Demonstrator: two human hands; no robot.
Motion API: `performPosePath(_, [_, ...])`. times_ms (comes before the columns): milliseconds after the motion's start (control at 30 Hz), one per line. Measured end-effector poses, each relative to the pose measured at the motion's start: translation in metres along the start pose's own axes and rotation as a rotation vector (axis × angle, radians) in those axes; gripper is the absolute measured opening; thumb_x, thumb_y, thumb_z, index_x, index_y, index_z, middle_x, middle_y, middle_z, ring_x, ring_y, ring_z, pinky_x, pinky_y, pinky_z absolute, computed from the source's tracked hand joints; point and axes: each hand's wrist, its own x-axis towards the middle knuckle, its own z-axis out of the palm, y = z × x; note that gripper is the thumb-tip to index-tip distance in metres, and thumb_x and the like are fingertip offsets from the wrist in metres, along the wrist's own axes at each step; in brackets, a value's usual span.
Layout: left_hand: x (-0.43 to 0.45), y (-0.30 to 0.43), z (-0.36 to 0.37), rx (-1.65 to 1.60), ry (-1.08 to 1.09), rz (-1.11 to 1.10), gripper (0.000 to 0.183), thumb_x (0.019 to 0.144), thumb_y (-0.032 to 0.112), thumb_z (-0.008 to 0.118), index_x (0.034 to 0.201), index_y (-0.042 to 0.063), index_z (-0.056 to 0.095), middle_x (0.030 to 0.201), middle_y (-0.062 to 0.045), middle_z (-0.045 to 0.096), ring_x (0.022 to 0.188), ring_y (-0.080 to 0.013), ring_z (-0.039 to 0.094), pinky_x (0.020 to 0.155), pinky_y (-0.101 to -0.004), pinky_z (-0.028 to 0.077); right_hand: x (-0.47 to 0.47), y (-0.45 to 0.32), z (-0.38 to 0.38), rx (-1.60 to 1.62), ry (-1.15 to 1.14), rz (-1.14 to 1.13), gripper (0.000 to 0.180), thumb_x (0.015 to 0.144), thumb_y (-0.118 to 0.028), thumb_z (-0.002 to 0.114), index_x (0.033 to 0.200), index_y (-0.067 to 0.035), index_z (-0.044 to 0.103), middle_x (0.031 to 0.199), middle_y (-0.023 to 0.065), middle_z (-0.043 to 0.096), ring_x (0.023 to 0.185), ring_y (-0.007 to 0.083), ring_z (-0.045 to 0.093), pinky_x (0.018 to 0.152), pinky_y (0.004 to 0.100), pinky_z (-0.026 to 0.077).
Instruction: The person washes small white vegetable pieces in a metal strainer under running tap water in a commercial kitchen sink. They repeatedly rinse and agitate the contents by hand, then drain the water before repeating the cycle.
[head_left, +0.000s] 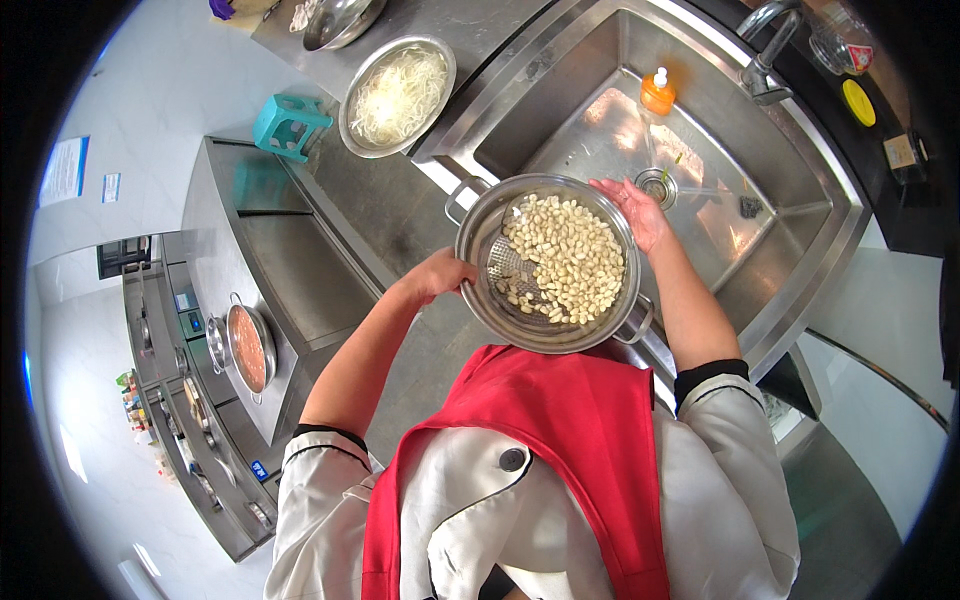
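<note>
Both hands hold a round stainless-steel colander (480, 217) with two loop handles, at the near edge of the sink. My left hand (444, 273) grips its left rim, fingers mostly hidden beneath. Against the upper right rim, my right hand (636, 211) supports it with the palm partly turned up. Pale, oval beans or peanuts (574, 259) lie inside, heaped towards the right. At the left, the perforated bottom (514, 266) shows through. The steel sink (555, 161) lies just beyond, with green scraps near its drain (656, 187).
A steel bowl of pale shreds (397, 94) stands on the counter's edge. An orange pump bottle (658, 91) is in the sink, below the faucet (765, 67). A turquoise stool (289, 126) stands on the floor. Left, a steel counter holds a pan of reddish food (249, 349).
</note>
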Motion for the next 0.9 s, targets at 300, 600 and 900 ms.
performPosePath(300, [0.001, 0.002, -0.002, 0.076, -0.001, -0.012, 0.021, 0.069, 0.008, 0.058, 0.087, 0.0, 0.064, 0.073, -0.004, 0.06, 0.064, -0.0123, 0.055, 0.057, -0.0259, 0.044, 0.0, 0.001, -0.011, 0.002, 0.082, -0.022, 0.036, 0.093, -0.03, 0.042, 0.101, 0.001, 0.056, 0.113, 0.0155, 0.057, 0.108, 0.0248, 0.053, 0.095, 0.0372, 0.041])
performPosePath(600, [-0.004, 0.012, 0.001, 0.092, 0.018, -0.013, 0.021, 0.068, 0.009, 0.057, 0.085, -0.001, 0.064, 0.071, -0.005, 0.059, 0.063, -0.0136, 0.055, 0.056, -0.0282, 0.048, -0.003, -0.001, -0.02, -0.034, 0.153, -0.096, 0.032, 0.089, -0.03, 0.05, 0.096, 0.0, 0.058, 0.106, 0.0137, 0.06, 0.101, 0.0239, 0.055, 0.091, 0.0346, 0.043])
performPosePath(900, [-0.003, 0.018, -0.001, 0.109, 0.013, -0.011, 0.021, 0.07, 0.009, 0.057, 0.086, -0.003, 0.063, 0.072, -0.008, 0.061, 0.063, -0.0155, 0.059, 0.055, -0.0298, 0.051, -0.006, -0.008, -0.049, -0.022, 0.288, -0.193, 0.025, 0.085, -0.025, 0.055, 0.095, -0.001, 0.058, 0.102, 0.0096, 0.06, 0.092, 0.0197, 0.055, 0.084, 0.0288, 0.044])
